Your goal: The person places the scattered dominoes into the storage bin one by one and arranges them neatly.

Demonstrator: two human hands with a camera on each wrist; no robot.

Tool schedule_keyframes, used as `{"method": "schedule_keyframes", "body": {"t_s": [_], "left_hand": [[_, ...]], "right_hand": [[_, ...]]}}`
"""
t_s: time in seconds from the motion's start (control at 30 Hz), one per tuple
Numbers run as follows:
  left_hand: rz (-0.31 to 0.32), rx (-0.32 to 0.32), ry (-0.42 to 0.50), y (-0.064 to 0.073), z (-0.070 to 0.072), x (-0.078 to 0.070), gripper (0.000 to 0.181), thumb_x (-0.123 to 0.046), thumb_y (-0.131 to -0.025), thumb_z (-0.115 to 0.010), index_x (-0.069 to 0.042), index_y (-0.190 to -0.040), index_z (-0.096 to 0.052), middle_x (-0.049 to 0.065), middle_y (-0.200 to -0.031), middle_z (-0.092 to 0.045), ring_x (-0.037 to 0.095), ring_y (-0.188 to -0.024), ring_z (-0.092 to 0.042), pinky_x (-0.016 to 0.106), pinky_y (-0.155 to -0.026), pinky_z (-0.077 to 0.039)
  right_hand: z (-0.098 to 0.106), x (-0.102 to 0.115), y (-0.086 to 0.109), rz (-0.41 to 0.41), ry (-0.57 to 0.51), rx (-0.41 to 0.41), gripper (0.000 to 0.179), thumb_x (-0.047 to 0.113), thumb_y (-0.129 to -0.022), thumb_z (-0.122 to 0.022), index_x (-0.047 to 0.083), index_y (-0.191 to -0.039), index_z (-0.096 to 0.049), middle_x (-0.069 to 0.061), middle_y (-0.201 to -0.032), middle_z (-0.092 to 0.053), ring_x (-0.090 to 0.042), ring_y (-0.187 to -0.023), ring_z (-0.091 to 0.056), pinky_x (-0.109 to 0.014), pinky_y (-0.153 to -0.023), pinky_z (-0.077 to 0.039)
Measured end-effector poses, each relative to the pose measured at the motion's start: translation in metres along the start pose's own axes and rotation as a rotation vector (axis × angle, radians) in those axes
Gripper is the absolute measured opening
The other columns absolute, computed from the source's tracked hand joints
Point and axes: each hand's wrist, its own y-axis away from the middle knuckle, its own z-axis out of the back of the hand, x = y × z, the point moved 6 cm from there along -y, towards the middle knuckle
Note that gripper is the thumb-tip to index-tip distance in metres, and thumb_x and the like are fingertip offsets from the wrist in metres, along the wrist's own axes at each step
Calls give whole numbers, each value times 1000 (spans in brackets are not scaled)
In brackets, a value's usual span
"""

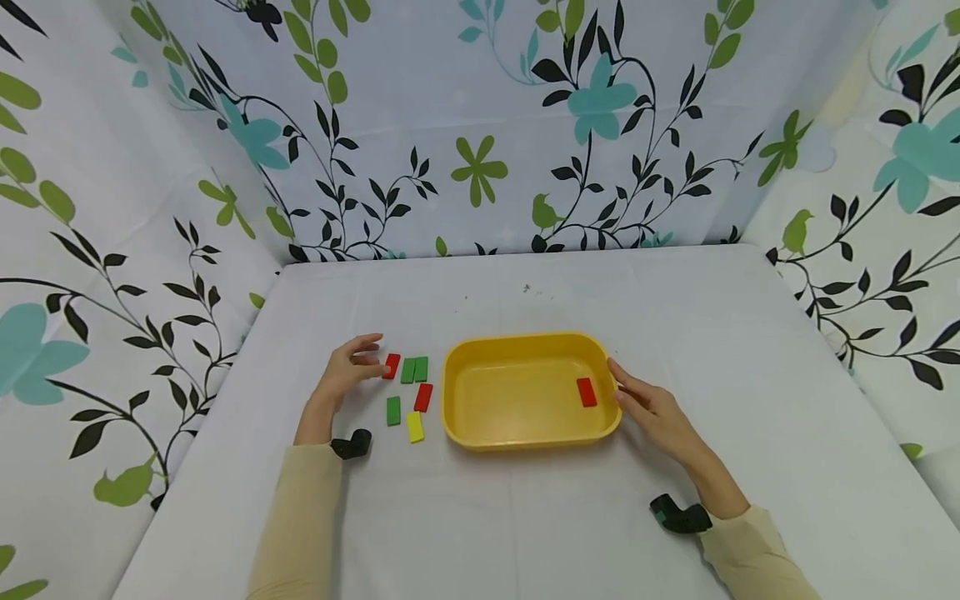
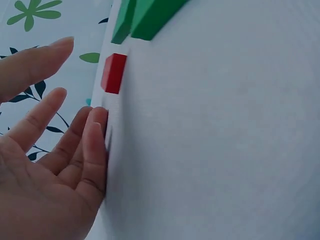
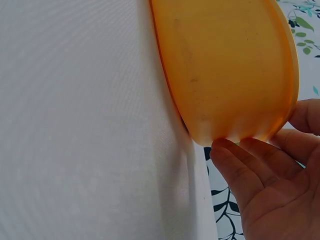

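Note:
Near the left side of the table, my left hand (image 1: 349,365) hovers with fingers spread, thumb beside a flat red block (image 1: 392,366). In the left wrist view a gap shows between the fingers and that red block (image 2: 114,73), and the hand holds nothing. Two green blocks (image 1: 414,370) lie side by side just right of it. My right hand (image 1: 655,410) touches the right end of a yellow plastic tray (image 1: 525,444) with extended fingers. The right wrist view shows its fingertips (image 3: 222,146) against the tray's outer wall. One red block (image 1: 587,392) lies inside the tray.
Between left hand and tray lie another red block (image 1: 423,397), a green block (image 1: 393,411) and a yellow block (image 1: 416,427). The white table (image 1: 510,525) meets a patterned leaf-and-flower curtain (image 1: 480,100) at its back edge. Black straps sit at both wrists.

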Motion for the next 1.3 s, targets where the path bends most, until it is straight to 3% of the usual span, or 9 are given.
{"method": "schedule_keyframes", "body": {"t_s": [0.13,0.43,0.9,1.3], "left_hand": [[-5,38,-41,-1,-5,8,71,-6,-82,-76,-11,-146,-45,16,-144,-46,29,-120,-44,34,-93,-39],[-18,55,-140,-3,-10,3,76,2,-78,-74,-9,-147,-42,16,-142,-44,31,-120,-41,43,-98,-39],[-33,48,-252,-5,-13,2,57,5,-82,-68,-4,-137,-54,17,-137,-40,33,-115,-43,41,-90,-42],[-14,28,-279,-6,-14,5,51,1,-84,-68,-6,-133,-58,17,-136,-43,35,-121,-44,50,-100,-42]], "right_hand": [[-1,0,0,11,-3,5,47,11,-102,-50,-1,-146,-40,-20,-151,-39,-6,-134,-37,-4,-94,-35],[-1,2,0,29,-18,-2,47,9,-101,-49,-3,-145,-39,-22,-150,-39,20,-124,-33,-3,-94,-34],[-1,1,1,28,-14,-5,47,9,-102,-50,-2,-146,-39,-22,-150,-39,21,-124,-33,-3,-94,-34],[-1,-1,0,35,-17,-7,47,9,-102,-49,-3,-146,-39,-22,-150,-39,21,-125,-34,-3,-95,-34]]}}
